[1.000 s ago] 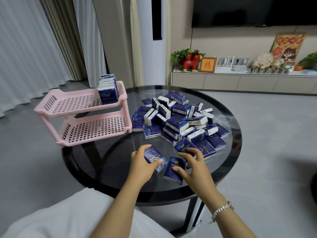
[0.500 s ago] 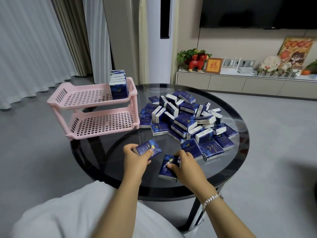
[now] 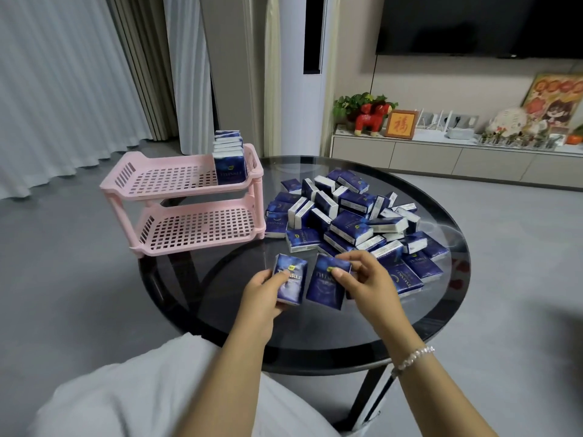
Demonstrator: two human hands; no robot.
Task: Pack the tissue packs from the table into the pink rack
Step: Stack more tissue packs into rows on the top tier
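Observation:
A pink two-tier rack [image 3: 164, 184] stands at the left edge of a round dark glass table [image 3: 220, 310]. Several blue tissue packs [image 3: 229, 162] stand in a row at the right end of its top tier; the lower tier holds nothing. A heap of blue and white tissue packs [image 3: 350, 222] lies in the middle of the table. My left hand [image 3: 262, 288] grips one pack [image 3: 291, 280] upright above the table's near side. My right hand [image 3: 366, 279] pinches a second pack [image 3: 326, 287] right beside it.
Behind the table stand a low cabinet [image 3: 441, 159] with ornaments, a dark TV [image 3: 473, 23] on the wall, a white column [image 3: 303, 77] and curtains [image 3: 63, 83]. Grey floor surrounds the table. My white-clad lap [image 3: 142, 389] is at the bottom.
Both hands have lifted their packs off the glass and turned them upright, side by side. The view has shifted left, so the rack and table sit further right.

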